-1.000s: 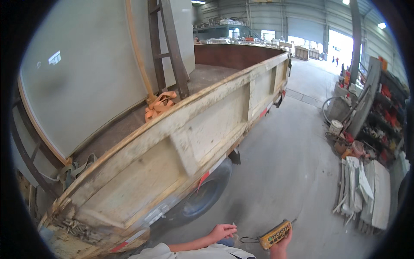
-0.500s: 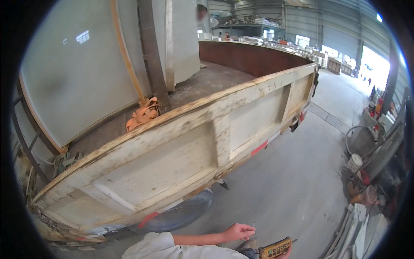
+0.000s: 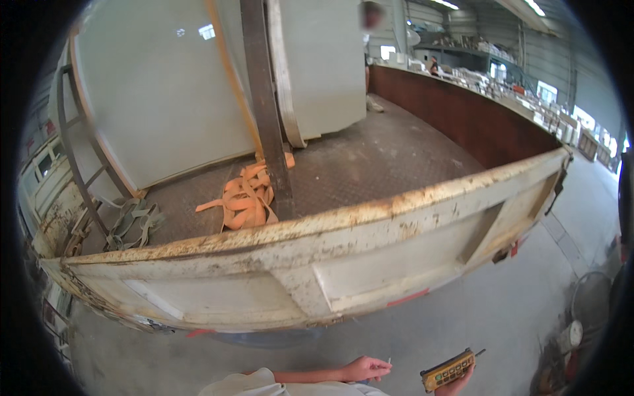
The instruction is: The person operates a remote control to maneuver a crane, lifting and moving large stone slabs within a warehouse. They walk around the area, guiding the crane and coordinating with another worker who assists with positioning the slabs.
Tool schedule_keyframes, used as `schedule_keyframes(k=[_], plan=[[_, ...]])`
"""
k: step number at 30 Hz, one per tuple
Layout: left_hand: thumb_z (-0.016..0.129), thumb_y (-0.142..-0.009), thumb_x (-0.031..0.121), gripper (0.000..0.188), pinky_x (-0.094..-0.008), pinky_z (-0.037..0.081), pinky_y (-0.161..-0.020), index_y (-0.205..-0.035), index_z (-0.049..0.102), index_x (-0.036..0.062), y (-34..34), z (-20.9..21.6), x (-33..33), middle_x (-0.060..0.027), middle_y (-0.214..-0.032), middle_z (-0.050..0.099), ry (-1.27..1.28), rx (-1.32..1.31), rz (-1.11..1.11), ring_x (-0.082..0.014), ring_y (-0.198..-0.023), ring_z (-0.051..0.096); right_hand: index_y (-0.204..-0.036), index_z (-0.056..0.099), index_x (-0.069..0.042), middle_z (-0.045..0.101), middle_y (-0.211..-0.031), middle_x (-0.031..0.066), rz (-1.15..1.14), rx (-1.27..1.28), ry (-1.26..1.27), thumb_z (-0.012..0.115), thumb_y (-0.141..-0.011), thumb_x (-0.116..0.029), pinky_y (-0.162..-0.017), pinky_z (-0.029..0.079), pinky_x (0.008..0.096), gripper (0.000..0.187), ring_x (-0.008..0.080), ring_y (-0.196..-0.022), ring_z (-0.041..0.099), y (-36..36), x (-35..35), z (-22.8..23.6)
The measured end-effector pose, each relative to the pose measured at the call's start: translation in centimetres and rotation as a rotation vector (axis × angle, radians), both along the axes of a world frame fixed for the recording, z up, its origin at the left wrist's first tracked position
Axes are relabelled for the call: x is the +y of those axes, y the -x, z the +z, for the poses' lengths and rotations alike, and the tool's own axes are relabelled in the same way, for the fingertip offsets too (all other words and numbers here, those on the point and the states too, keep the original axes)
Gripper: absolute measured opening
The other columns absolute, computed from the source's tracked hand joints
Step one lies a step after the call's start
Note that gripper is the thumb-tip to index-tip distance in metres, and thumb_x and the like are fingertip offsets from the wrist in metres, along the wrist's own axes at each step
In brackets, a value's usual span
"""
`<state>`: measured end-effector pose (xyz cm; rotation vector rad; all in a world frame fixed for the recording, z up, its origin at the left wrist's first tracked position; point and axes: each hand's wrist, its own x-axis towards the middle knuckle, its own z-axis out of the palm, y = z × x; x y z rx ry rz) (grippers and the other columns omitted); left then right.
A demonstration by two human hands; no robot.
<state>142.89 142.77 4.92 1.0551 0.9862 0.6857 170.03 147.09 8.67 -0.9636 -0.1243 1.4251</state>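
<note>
The yellow remote control [image 3: 448, 371] was at about five o'clock in the head view, above the grey floor [image 3: 409, 333], with its buttons turned upward and a thin dark stub [image 3: 481, 352] at its right end. The right hand [image 3: 458, 385] had hold of it: this hand supported its right part from below, but most of the fingers were hidden, so I could not tell how firmly they pressed. The left hand [image 3: 368, 368], between five and six o'clock and apart from the remote, had its thumb and forefinger brought together on a small white stick [image 3: 389, 361]; its other fingers were bent. In my judgement, the remote was of modest weight, stiff and not very slippery, with the stub and the buttons as its delicate parts; the good places to hold were the long side edges and the underside. The stick looked very light and easy to crush, so only a soft pinch near its end was suitable. Beyond the hands, a pale truck side panel [image 3: 396, 264] curved from eight to three o'clock; behind it an orange strap [image 3: 246, 201] lay heaped at nine o'clock, beside a dark post [image 3: 268, 119].
</note>
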Motion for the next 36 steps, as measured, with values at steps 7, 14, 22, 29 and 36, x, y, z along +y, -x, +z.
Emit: schedule_keyframes(k=[7, 14, 22, 29, 36], plan=[[0.057, -0.086, 0.032, 0.041, -0.0193, 0.044, -0.056, -0.116, 0.055, 0.0036, -0.5, -1.1, 6.8, -0.0001, -0.076, 0.06, 0.026, 0.083, 0.13, -0.004, -0.062, 0.052, -0.113, 0.054, -0.013, 0.055, -0.112, 0.0041, 0.147, 0.016, -0.033, 0.046, -0.083, -0.05, -0.084, 0.046, 0.0408, 0.049, 0.0237, -0.099, 0.053, 0.9, 9.5, 0.0], [0.059, -0.083, 0.014, 0.03, -0.0377, 0.043, -0.09, -0.111, 0.059, 0.003, -4.4, 1.1, 7.6, -0.0107, -0.103, 0.062, 0.141, 0.083, 0.351, -0.0269, -0.099, 0.057, -0.119, 0.05, -0.012, 0.056, -0.112, 0.0044, 0.41, 0.093, 0.014, 0.047, -0.085, -0.042, -0.084, 0.047, 0.0376, 0.045, 0.0213, -0.099, 0.054, -0.8, 15.7, 1.4], [0.061, -0.081, 0.018, 0.017, -0.0306, 0.042, -0.066, -0.086, 0.063, 0.0015, -12.6, -3.7, 4.7, -0.0014, -0.076, 0.059, -0.119, 0.156, 0.786, -0.0123, -0.074, 0.051, -0.117, 0.052, -0.013, 0.06, -0.107, 0.0034, 0.747, 0.231, 0.097, 0.044, -0.087, -0.047, -0.084, 0.048, 0.0365, 0.046, 0.0212, -0.096, 0.057, -4.2, 19.3, -6.2], [0.061, -0.081, 0.018, 0.016, -0.0277, 0.042, -0.059, -0.08, 0.066, 0.0032, -16.8, 1.1, 3.7, 0.0018, -0.071, 0.061, -0.21, 0.081, 0.938, -0.0064, -0.067, 0.051, -0.115, 0.052, -0.014, 0.061, -0.102, 0.0035, 0.88, 0.213, 0.079, 0.046, -0.086, -0.049, -0.081, 0.049, 0.0384, 0.046, 0.0215, -0.092, 0.058, -6.6, 18.7, -5.4], [0.061, -0.082, 0.017, 0.016, -0.0267, 0.043, -0.063, -0.086, 0.066, 0.0025, -16.6, 0.7, 0.4, 0.0006, -0.077, 0.062, -0.217, 0.116, 0.958, -0.0067, -0.072, 0.052, -0.116, 0.052, -0.014, 0.061, -0.099, 0.0022, 0.934, 0.208, 0.016, 0.047, -0.085, -0.05, -0.078, 0.05, 0.0381, 0.048, 0.0204, -0.089, 0.059, -6.7, 14.7, -4.9]])
